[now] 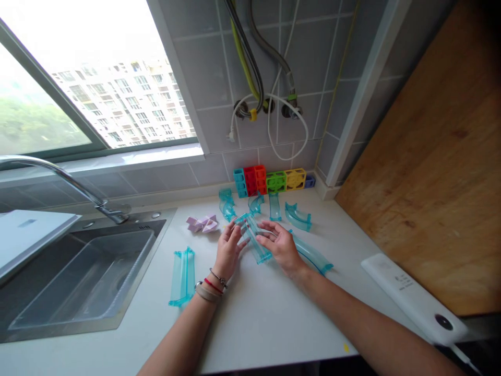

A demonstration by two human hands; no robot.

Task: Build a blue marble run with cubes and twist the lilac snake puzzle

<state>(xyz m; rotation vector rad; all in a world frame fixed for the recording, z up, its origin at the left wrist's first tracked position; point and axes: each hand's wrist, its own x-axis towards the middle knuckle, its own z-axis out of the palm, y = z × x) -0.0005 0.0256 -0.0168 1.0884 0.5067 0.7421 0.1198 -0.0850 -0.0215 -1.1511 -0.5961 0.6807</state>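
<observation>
Between my hands is a straight, see-through teal track piece [261,251], tilted above the white counter. My left hand [228,249] grips its left side near the far end, thumb and fingers closed on it. From the right, my right hand [283,249] pinches the same piece with thumb and fingertips. Another straight track piece [183,277] lies left of my left wrist. A long curved track piece [311,253] rests beside my right hand, partly hidden by it. Beyond my hands lie a curved piece [298,216], a short piece [275,207] and an S-shaped piece [226,204].
Coloured blocks, among them a green block [276,182], line the tiled wall. A pale purple folded object [202,224] lies near the sink [129,284] and its faucet [66,180]. A white power strip [413,297] runs along the right, by a wooden board [430,172].
</observation>
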